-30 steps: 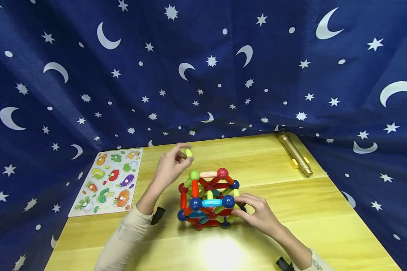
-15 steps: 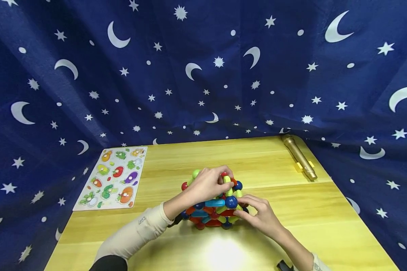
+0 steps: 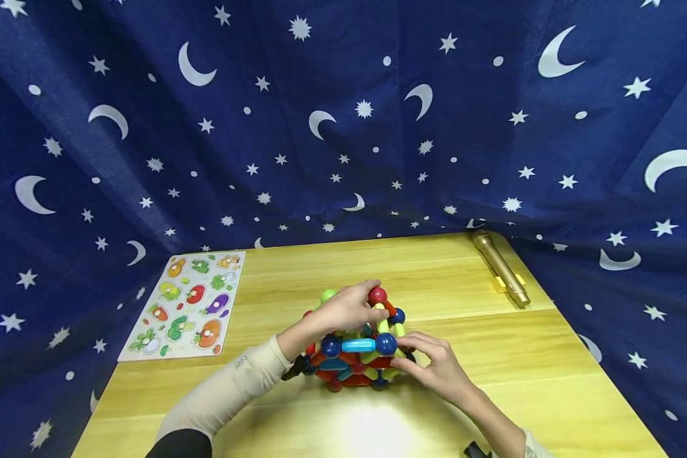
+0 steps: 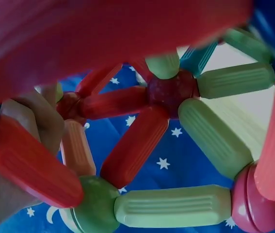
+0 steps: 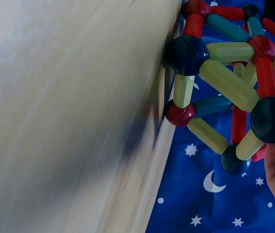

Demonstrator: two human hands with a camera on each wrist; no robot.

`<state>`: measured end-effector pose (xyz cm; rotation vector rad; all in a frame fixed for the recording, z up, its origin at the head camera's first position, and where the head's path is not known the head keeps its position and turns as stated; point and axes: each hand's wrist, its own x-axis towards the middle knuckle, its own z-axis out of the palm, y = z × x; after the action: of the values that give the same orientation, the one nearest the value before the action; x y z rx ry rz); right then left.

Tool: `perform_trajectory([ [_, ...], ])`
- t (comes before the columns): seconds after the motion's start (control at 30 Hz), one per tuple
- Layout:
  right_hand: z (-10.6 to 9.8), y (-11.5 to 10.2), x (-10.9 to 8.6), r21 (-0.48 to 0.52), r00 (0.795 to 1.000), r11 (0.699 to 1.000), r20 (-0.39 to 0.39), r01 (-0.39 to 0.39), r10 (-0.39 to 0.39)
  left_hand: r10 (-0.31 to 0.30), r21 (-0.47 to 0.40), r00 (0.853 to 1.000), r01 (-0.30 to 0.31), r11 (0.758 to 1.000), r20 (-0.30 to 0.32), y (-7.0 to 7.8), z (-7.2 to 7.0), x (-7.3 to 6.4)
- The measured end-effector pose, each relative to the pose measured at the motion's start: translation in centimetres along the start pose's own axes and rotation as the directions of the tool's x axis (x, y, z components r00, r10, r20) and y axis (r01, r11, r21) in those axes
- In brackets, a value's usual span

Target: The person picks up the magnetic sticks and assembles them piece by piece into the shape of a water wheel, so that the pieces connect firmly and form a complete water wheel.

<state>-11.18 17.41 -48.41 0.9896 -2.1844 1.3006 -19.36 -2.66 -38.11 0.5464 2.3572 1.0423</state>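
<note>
A frame of magnetic rods and balls [image 3: 357,367] in red, blue and green stands on the table in the head view. My left hand [image 3: 343,310] reaches over its top, pinching a yellow-green rod [image 3: 382,326] that lies between a red ball [image 3: 378,295] and a dark blue ball [image 3: 386,344]. At the right front corner, my right hand [image 3: 437,369] grips the frame with thumb and forefinger. Its fingertips show against a dark ball [image 5: 271,120] in the right wrist view. Rods in the left wrist view partly cover my left hand [image 4: 40,116].
A board of vegetable pictures [image 3: 186,305] lies at the table's left. Toward the back right lies a gold microphone-shaped object [image 3: 499,267] on a yellow stand. Behind the wooden table [image 3: 549,375] hangs a dark blue curtain [image 3: 252,152] with moons and stars.
My left hand has brought the yellow-green rod from behind the frame's left side down onto its top, between the red and blue balls. The right hand stays at the right corner.
</note>
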Motion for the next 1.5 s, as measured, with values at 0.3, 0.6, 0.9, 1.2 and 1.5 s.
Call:
perform_trajectory([
  [0.3,0.1,-0.4,-0.3,-0.039,0.999,0.998,0.000,-0.044,0.044,0.133,-0.036,0.950,-0.149,0.988,-0.283,-2.0,-1.4,-3.0],
  [0.6,0.1,1.2,-0.5,0.034,0.964,0.968,-0.083,-0.249,0.251,0.102,-0.091,0.785,-0.198,0.976,-0.612,-9.3,2.3,-5.5],
  [0.9,2.0,2.3,0.8,0.017,0.946,0.947,0.057,-0.322,0.320,0.175,-0.122,0.827,-0.280,0.952,-0.535,-11.7,4.7,-4.9],
  [1.2,1.9,2.2,1.9,-0.006,0.918,0.925,0.114,-0.381,0.379,0.190,-0.132,0.827,-0.302,0.944,-0.529,-11.8,5.0,-4.3],
  [1.5,2.5,2.1,1.7,-0.030,0.895,0.904,0.134,-0.426,0.426,0.210,-0.082,0.832,-0.291,0.953,-0.513,-12.5,4.9,-4.5],
])
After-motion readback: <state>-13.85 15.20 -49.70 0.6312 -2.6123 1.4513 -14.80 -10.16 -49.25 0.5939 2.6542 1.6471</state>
